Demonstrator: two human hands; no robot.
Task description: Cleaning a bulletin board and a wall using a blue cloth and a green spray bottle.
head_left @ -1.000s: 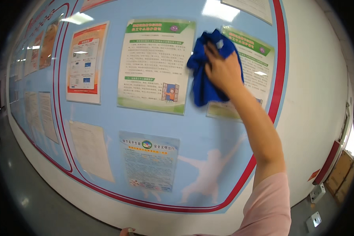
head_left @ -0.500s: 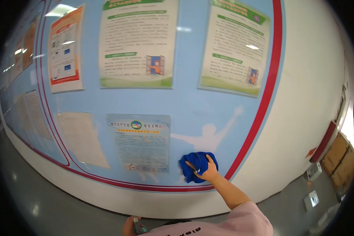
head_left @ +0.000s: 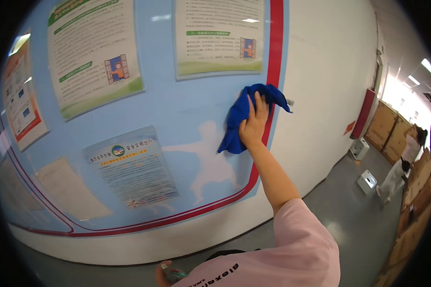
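Observation:
My right hand (head_left: 255, 125) presses a blue cloth (head_left: 235, 122) against the right part of a light blue wall board (head_left: 187, 103), fingers stretched over it and the thumb out to the left. The bunched cloth reaches over the board's red border (head_left: 275, 57), and one corner sticks out onto the white wall. Left of the cloth is a white figure shape (head_left: 210, 158) on the board. Low at the bottom edge, my left hand (head_left: 163, 272) is closed round a greenish bottle (head_left: 176, 274) with a grey top, partly hidden by my pink sleeve.
Several sheets hang on the board, among them a green-and-white poster (head_left: 220, 43) above the cloth and a bluish notice (head_left: 134, 167). At right, white boxes (head_left: 367, 182) stand on the grey floor (head_left: 330, 215) beside cardboard boxes (head_left: 384, 123). Another person (head_left: 409, 148) is near them.
My right hand has moved the cloth up along the board, from the lower right corner to the right border. The view has swung right, bringing another person into sight.

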